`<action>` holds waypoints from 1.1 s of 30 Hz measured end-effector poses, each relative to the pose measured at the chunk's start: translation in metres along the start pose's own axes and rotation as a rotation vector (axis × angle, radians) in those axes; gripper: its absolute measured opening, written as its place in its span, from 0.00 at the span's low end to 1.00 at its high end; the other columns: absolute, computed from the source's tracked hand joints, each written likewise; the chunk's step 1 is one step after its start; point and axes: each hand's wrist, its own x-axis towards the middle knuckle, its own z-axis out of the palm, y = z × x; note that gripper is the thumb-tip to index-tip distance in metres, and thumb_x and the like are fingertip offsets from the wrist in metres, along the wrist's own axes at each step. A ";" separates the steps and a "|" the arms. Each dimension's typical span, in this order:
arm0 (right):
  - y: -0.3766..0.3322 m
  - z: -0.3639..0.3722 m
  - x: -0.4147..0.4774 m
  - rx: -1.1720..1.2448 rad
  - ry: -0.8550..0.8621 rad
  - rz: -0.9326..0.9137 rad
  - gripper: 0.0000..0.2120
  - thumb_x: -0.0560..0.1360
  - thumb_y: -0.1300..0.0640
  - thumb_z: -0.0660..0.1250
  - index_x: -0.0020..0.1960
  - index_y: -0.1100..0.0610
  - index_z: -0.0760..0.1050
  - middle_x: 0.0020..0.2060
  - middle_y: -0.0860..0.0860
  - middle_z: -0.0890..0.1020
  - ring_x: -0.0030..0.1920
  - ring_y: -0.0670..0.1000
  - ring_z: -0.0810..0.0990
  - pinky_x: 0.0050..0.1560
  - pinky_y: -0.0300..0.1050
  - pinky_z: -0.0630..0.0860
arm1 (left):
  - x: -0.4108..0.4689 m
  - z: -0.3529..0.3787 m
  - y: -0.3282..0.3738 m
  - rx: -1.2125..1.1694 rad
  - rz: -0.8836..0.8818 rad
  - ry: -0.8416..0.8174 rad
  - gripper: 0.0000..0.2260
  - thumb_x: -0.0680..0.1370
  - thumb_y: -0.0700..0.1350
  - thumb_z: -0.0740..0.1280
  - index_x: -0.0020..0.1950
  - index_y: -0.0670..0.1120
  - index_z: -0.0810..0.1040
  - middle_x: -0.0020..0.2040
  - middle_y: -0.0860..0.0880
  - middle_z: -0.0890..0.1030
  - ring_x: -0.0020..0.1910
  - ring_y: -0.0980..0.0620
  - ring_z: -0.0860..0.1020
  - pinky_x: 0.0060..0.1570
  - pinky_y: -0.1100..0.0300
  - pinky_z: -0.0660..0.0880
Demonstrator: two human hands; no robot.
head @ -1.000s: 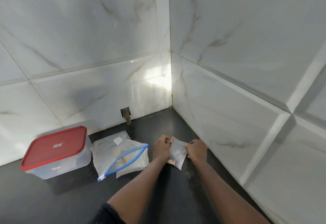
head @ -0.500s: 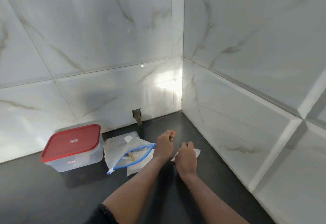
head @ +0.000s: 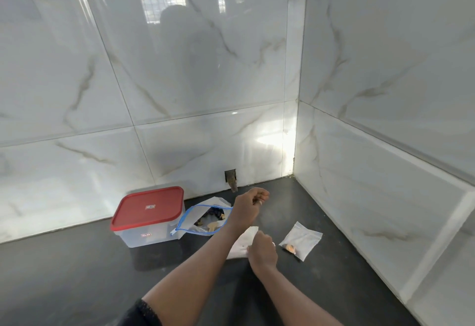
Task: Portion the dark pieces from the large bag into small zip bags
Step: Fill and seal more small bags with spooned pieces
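While the left hand (head: 250, 203), fingers curled around what I cannot tell, hovers just right of the large bag (head: 205, 223) of dark pieces (head: 214, 214), the right hand (head: 262, 248) pinches an empty small zip bag (head: 241, 242) right of that bag, nearer the person. Unless its mouth is held wide, pieces could scatter over the counter (head: 77, 274).

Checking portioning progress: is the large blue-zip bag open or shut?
Open: the large bag has its blue zip rim gaping in a loop, dark pieces visible inside.

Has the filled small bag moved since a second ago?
Yes. Held up before, the small bag now lies on the counter, nearer the right wall.
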 end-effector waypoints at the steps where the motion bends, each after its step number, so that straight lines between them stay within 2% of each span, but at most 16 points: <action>1: -0.001 -0.001 0.001 0.026 0.014 0.024 0.13 0.78 0.63 0.55 0.61 0.59 0.71 0.60 0.56 0.76 0.61 0.57 0.76 0.57 0.47 0.74 | 0.000 -0.001 0.000 -0.009 -0.015 -0.002 0.13 0.75 0.28 0.60 0.54 0.39 0.78 0.47 0.50 0.81 0.42 0.73 0.77 0.50 0.77 0.70; 6: 0.000 -0.012 0.004 0.169 0.001 0.099 0.13 0.76 0.67 0.53 0.56 0.62 0.73 0.56 0.57 0.78 0.58 0.58 0.77 0.50 0.46 0.74 | -0.004 0.005 0.002 -0.076 -0.092 -0.034 0.13 0.76 0.31 0.60 0.54 0.42 0.78 0.47 0.50 0.81 0.48 0.59 0.78 0.47 0.77 0.70; 10: 0.001 -0.026 0.007 0.314 -0.017 0.174 0.09 0.76 0.64 0.58 0.53 0.61 0.75 0.55 0.57 0.78 0.57 0.57 0.77 0.45 0.41 0.69 | -0.006 0.014 0.000 -0.057 -0.109 -0.049 0.12 0.76 0.32 0.60 0.55 0.43 0.78 0.51 0.48 0.82 0.51 0.57 0.79 0.48 0.75 0.71; 12: 0.001 -0.036 0.009 0.423 -0.007 0.165 0.04 0.74 0.63 0.63 0.41 0.57 0.74 0.50 0.57 0.81 0.52 0.57 0.79 0.45 0.41 0.72 | -0.007 0.020 0.000 -0.062 -0.130 -0.037 0.12 0.76 0.33 0.61 0.56 0.43 0.78 0.52 0.47 0.82 0.51 0.56 0.78 0.53 0.69 0.74; 14: 0.003 -0.046 0.010 0.495 0.027 0.132 0.12 0.72 0.61 0.66 0.33 0.54 0.68 0.41 0.55 0.80 0.44 0.55 0.77 0.42 0.41 0.69 | -0.009 0.026 0.000 -0.048 -0.152 -0.025 0.12 0.77 0.34 0.61 0.57 0.43 0.78 0.52 0.47 0.82 0.51 0.56 0.78 0.53 0.67 0.73; 17: 0.005 -0.060 0.006 0.575 0.097 0.089 0.11 0.74 0.61 0.65 0.33 0.56 0.69 0.32 0.51 0.76 0.39 0.53 0.73 0.35 0.41 0.66 | -0.014 0.031 0.002 -0.012 -0.158 -0.001 0.12 0.77 0.34 0.62 0.59 0.43 0.76 0.54 0.47 0.79 0.50 0.55 0.76 0.50 0.67 0.71; 20: 0.008 -0.069 0.004 0.584 0.177 0.042 0.16 0.75 0.60 0.64 0.30 0.54 0.66 0.27 0.47 0.72 0.33 0.49 0.71 0.30 0.34 0.62 | -0.018 0.034 0.005 -0.012 -0.158 0.057 0.12 0.76 0.34 0.63 0.58 0.43 0.76 0.54 0.46 0.76 0.50 0.55 0.74 0.49 0.68 0.68; 23: 0.007 -0.077 0.000 0.635 0.251 0.026 0.16 0.74 0.60 0.66 0.30 0.53 0.66 0.27 0.47 0.72 0.29 0.44 0.68 0.30 0.33 0.63 | -0.022 0.032 0.010 -0.063 -0.163 0.099 0.11 0.77 0.34 0.63 0.57 0.43 0.75 0.53 0.47 0.74 0.52 0.53 0.73 0.49 0.68 0.65; 25: 0.007 -0.081 0.000 0.652 0.265 -0.003 0.15 0.74 0.60 0.67 0.31 0.53 0.67 0.28 0.48 0.73 0.30 0.45 0.70 0.30 0.32 0.63 | -0.023 0.032 0.012 -0.138 -0.195 0.107 0.08 0.77 0.37 0.64 0.55 0.45 0.75 0.51 0.47 0.75 0.51 0.52 0.74 0.47 0.67 0.68; 29: 0.002 -0.089 -0.006 0.676 0.300 -0.097 0.15 0.74 0.61 0.69 0.31 0.52 0.69 0.33 0.52 0.79 0.35 0.50 0.74 0.30 0.30 0.67 | -0.026 0.022 0.021 -0.362 -0.294 0.124 0.04 0.78 0.43 0.65 0.50 0.43 0.74 0.42 0.48 0.79 0.40 0.54 0.77 0.38 0.67 0.74; 31: 0.001 -0.091 -0.008 0.685 0.311 -0.132 0.16 0.73 0.62 0.70 0.31 0.51 0.70 0.34 0.54 0.80 0.36 0.50 0.76 0.31 0.30 0.67 | -0.028 0.019 0.024 -0.397 -0.335 0.094 0.06 0.78 0.45 0.65 0.45 0.42 0.75 0.37 0.49 0.78 0.34 0.56 0.76 0.34 0.66 0.74; 33: 0.000 -0.092 -0.011 0.698 0.312 -0.157 0.15 0.72 0.63 0.71 0.31 0.51 0.71 0.36 0.56 0.82 0.37 0.52 0.79 0.35 0.35 0.71 | -0.029 0.017 0.024 -0.406 -0.369 0.066 0.09 0.79 0.46 0.64 0.41 0.43 0.76 0.33 0.49 0.77 0.31 0.56 0.74 0.32 0.66 0.72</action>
